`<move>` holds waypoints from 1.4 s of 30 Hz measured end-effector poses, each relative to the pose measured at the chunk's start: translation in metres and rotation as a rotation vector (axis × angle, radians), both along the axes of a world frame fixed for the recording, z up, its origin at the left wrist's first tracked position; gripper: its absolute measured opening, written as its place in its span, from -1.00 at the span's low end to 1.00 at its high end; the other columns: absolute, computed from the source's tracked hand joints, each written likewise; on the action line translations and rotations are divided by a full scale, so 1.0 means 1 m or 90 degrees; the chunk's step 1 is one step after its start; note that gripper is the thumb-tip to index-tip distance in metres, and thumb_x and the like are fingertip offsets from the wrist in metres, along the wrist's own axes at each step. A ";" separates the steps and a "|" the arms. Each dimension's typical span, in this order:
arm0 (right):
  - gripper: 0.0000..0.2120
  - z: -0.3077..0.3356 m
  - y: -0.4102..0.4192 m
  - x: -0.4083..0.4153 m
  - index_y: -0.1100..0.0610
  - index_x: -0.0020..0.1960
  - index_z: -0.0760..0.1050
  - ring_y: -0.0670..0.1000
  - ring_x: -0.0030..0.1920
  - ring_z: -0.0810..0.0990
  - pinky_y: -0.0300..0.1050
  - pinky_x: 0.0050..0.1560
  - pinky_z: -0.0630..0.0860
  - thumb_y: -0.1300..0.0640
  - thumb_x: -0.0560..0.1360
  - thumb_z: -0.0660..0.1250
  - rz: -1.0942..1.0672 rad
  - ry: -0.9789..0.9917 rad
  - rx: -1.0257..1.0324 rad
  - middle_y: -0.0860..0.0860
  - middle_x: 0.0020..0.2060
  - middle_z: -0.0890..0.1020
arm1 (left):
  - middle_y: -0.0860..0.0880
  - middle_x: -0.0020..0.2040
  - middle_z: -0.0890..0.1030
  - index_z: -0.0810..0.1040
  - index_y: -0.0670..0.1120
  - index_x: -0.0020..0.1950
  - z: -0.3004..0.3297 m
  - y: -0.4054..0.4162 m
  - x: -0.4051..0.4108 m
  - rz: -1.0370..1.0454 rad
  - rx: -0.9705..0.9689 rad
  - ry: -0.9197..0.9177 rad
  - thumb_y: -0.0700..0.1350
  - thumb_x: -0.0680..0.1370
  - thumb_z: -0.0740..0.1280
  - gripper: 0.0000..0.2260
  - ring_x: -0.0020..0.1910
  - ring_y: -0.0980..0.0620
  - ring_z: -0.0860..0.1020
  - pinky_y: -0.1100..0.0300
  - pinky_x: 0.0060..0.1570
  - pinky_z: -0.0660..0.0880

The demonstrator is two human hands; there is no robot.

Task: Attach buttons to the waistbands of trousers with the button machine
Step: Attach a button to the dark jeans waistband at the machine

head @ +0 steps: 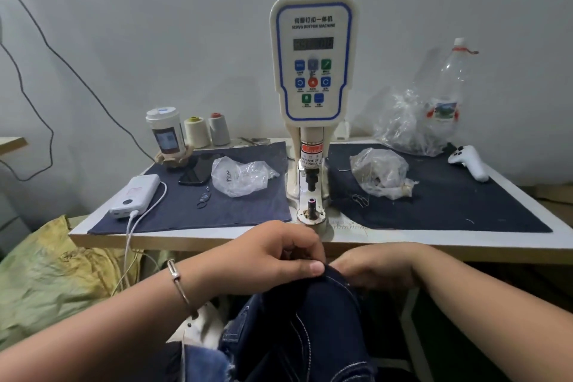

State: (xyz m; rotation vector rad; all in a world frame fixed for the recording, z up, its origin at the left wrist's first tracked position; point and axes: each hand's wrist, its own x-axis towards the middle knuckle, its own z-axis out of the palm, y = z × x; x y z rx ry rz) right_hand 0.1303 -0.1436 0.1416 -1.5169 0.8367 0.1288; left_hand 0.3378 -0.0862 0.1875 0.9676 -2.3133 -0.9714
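Note:
The white servo button machine [313, 59] stands at the table's middle, its punch above a small lower die [311, 204] near the front edge. Dark blue denim trousers [310, 319] with white stitching lie in my lap below the table edge. My left hand [273, 254] pinches the top of the trousers' waistband with thumb and curled fingers. My right hand [375, 268] grips the same fabric edge from the right, fingers partly hidden behind the cloth. Both hands sit just in front of the table, below the die.
Dark cloth mats [201, 195] cover the table [527, 245] on both sides of the machine. Left: a power bank [136, 195] with cable, phone, plastic bag [238, 177], thread cones, a cup. Right: plastic bags [379, 172], a bottle [446, 93], a white controller [469, 161].

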 end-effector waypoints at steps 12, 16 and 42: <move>-0.81 0.096 0.017 -0.022 0.33 0.02 0.57 0.02 -0.10 0.62 -0.19 -0.01 0.53 0.27 0.46 0.30 0.005 -0.327 -0.046 0.13 -0.11 0.64 | 0.00 0.19 0.61 0.54 -0.02 0.21 0.022 0.003 0.026 0.137 0.141 0.220 -0.15 0.35 0.31 -0.58 0.24 0.02 0.53 0.02 0.20 0.47; -0.88 0.122 0.032 -0.015 0.16 -0.28 0.56 -0.03 -0.35 0.56 -0.26 -0.27 0.50 0.31 0.34 0.28 -0.009 -0.372 -0.044 0.04 -0.38 0.57 | 0.01 0.19 0.62 0.60 0.01 0.18 0.022 0.009 0.000 0.007 0.213 0.188 -0.13 0.28 0.28 -0.53 0.25 0.03 0.53 0.06 0.28 0.44; -0.68 0.196 -0.064 0.095 0.04 -0.22 0.58 0.01 -0.31 0.69 0.02 -0.24 0.64 -0.11 0.21 0.60 -0.091 -0.404 -0.476 0.01 -0.30 0.67 | -0.15 -0.20 0.72 0.73 -0.12 -0.18 0.134 0.240 0.171 0.662 -0.009 0.246 -0.25 0.22 0.52 -0.81 -0.28 -0.02 0.70 0.23 -0.31 0.62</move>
